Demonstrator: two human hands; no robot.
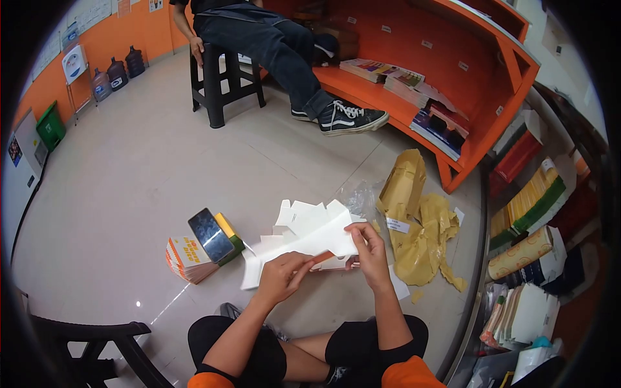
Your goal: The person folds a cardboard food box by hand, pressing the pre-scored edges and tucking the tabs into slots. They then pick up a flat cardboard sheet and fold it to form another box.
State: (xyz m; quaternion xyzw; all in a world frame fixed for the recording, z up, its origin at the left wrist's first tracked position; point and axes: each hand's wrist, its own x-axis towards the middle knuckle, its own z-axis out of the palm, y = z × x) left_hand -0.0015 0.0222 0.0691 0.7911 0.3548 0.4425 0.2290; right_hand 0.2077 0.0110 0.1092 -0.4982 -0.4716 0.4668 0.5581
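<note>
Both of my hands are on a white card box blank [310, 240], which is partly unfolded and shows an orange printed patch along its near edge. My left hand [283, 277] pinches that near edge, its fingers pressed together. At the right end, my right hand [370, 253] grips the card between thumb and fingers. More white die-cut card [301, 215] lies behind the held piece; how many layers there are is hard to tell. To the left, a stack of orange-and-white printed cartons [189, 257] sits on the floor beside a dark phone [211, 235], which leans on a yellow-and-green stack [228, 231].
Torn brown wrapping paper [424, 239] and clear plastic [362, 197] lie to the right. A person sits on a black stool [213, 84] by an orange shelf [388, 103] with printed stacks. Packed shelving [524, 213] lines the right; another black stool [90, 333] stands near left.
</note>
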